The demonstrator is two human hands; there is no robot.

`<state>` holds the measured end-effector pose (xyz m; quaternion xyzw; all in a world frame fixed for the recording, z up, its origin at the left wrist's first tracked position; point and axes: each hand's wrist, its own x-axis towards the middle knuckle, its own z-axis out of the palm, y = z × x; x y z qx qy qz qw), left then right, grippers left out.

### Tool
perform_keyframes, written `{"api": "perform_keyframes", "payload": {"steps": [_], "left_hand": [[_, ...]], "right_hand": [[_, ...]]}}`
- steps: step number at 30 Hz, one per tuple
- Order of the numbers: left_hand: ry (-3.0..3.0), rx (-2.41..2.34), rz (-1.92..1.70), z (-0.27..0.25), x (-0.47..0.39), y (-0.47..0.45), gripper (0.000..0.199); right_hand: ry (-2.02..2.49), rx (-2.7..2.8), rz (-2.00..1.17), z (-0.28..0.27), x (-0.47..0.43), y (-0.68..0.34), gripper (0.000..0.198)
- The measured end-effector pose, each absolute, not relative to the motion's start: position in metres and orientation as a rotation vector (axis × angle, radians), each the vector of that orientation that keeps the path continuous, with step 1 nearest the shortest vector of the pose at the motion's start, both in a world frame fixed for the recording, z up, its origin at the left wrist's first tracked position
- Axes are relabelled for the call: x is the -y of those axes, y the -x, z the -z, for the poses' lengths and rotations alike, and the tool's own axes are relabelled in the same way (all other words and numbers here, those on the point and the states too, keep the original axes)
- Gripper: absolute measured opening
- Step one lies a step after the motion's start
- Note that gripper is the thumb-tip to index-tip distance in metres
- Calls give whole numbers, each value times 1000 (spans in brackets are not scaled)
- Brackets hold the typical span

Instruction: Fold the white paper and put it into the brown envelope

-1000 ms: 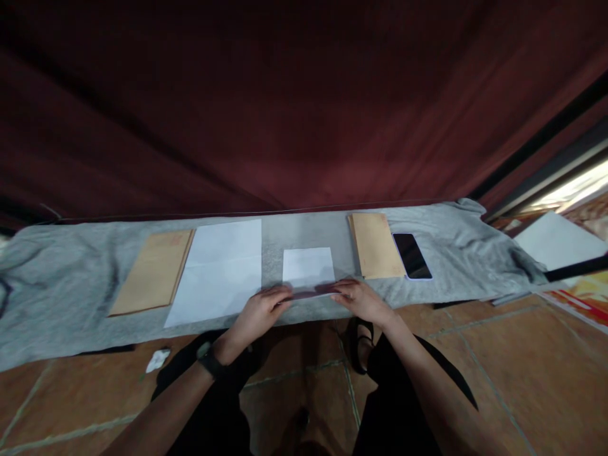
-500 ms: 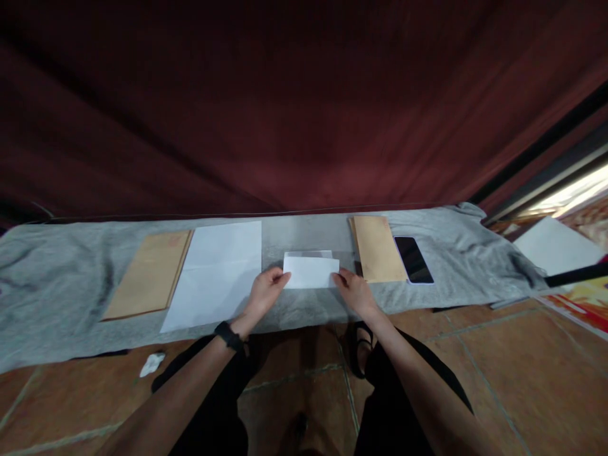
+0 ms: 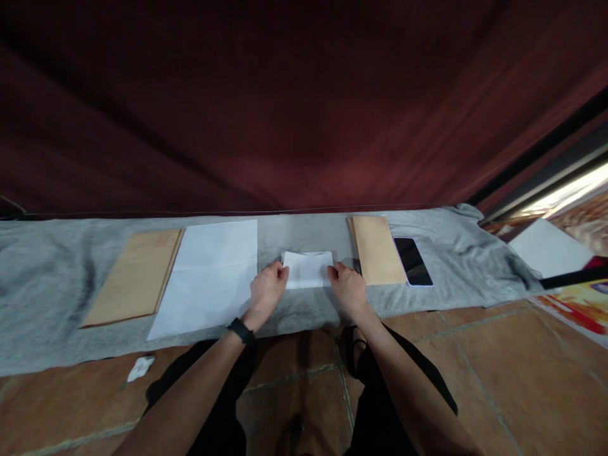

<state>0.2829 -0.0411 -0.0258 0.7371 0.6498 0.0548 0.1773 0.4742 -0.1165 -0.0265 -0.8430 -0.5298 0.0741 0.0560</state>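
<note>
A small folded sheet of white paper (image 3: pixel 308 271) lies low over the grey cloth in front of me. My left hand (image 3: pixel 270 285) pinches its left edge, thumb against fingers. At the opposite edge, my right hand (image 3: pixel 348 285) is closed on the paper in the same way. The paper's upper edge looks slightly uneven, with a layer showing behind it. Left of my left hand rests a large white paper sheet (image 3: pixel 209 275) with a faint crease. Just beyond my right hand lies a short stack of brown envelopes (image 3: pixel 380 250).
More brown envelopes (image 3: pixel 135 272) lie at the left on the grey cloth (image 3: pixel 42 285). A phone (image 3: pixel 413 261) sits right of the right-hand stack. Behind hangs a dark red curtain (image 3: pixel 304 126). A crumpled white scrap (image 3: pixel 140 368) is on the tiled floor (image 3: pixel 484 354).
My hands have drawn slightly closer together, and the paper's front layer has shifted up over the layer behind. The view has turned slightly.
</note>
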Motion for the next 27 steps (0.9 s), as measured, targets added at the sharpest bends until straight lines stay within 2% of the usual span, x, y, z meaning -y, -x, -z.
{"api": "perform_keyframes", "payload": {"steps": [9,16,23,27], "left_hand": [[-2218,-1900,-69,25,47,-289,36],[-2275,-1903,-76,25,50,-292,39],[-2325,-1906,-66,28,52,-293,43],[-2354,-1893,-62,30,51,-292,44]], "right_hand": [[2579,1665,-54,32,110,-470,37],[2511,1706,22,39,110,-468,31],[2385,1746,226,39,111,-467,26],[2129,1874,160,45,108,-460,39]]}}
